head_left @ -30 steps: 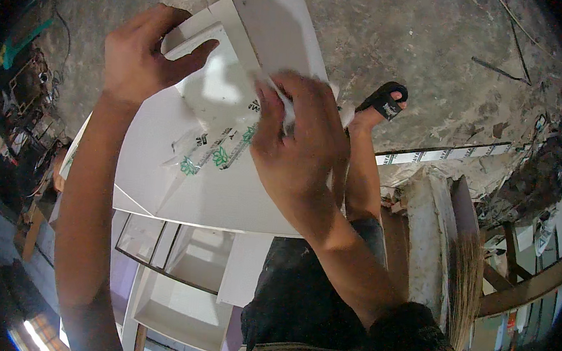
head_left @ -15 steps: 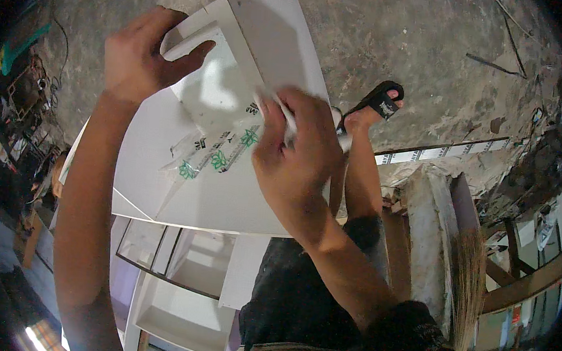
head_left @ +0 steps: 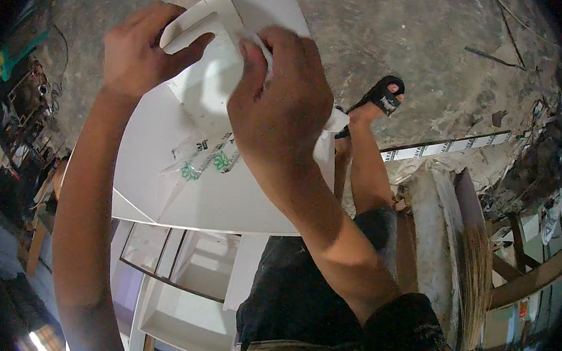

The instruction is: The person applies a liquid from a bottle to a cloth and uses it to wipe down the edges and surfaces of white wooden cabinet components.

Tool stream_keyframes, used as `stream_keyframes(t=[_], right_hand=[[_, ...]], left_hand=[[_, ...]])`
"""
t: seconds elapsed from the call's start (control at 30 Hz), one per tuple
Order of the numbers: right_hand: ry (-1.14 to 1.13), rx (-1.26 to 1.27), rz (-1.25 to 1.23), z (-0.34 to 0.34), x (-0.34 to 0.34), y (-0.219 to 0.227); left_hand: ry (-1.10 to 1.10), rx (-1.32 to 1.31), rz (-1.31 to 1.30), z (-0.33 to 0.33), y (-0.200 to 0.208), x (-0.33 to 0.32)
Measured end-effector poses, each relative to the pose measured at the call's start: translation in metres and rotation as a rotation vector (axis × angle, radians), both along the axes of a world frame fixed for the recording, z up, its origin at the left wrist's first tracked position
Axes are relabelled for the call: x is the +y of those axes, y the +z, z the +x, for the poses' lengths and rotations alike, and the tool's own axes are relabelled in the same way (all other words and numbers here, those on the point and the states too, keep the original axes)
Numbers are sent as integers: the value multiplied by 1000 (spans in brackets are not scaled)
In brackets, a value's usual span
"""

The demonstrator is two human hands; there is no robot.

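My left hand [head_left: 140, 51] grips a raised white piece [head_left: 203, 72] that looks like an open, box-like part with an edge strip. Its thumb lies inside the rim, while the other fingers go behind and are partly hidden. Closed round a white cloth [head_left: 338, 121], my right hand [head_left: 286, 94] presses near the strip along the piece's right side. One end of the cloth sticks out beside the wrist. Below both hands, a broad white board [head_left: 141, 172] carries a clear plastic wrapper [head_left: 194, 163] with green flower prints.
White drawer-like boxes [head_left: 186, 319] stand below the board, by my dark trousers. To the right are a straw broom [head_left: 475, 287], a worn upright panel [head_left: 430, 231] and a patterned strip [head_left: 446, 148] on the concrete floor [head_left: 421, 35]. Clutter lines the left side.
My right hand has moved up and slightly left along the white piece with the cloth, away from the wrapper. My left hand keeps its grip in nearly the same place.
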State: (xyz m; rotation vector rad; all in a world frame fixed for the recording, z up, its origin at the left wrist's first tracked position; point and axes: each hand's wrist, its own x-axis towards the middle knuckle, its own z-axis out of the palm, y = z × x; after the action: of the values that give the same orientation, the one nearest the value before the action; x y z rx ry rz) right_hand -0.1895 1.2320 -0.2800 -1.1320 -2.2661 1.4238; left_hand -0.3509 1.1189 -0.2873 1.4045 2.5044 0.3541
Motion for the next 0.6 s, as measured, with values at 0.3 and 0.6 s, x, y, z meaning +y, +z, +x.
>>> stream_keyframes(t=[0.3,0.6], right_hand=[[91,-68,-21,37,-10,6],[37,-6,-14,29,-6,1]], left_hand=[[8,-19,-2,3,1,-8],[20,-85,-20,1,-3,-8]])
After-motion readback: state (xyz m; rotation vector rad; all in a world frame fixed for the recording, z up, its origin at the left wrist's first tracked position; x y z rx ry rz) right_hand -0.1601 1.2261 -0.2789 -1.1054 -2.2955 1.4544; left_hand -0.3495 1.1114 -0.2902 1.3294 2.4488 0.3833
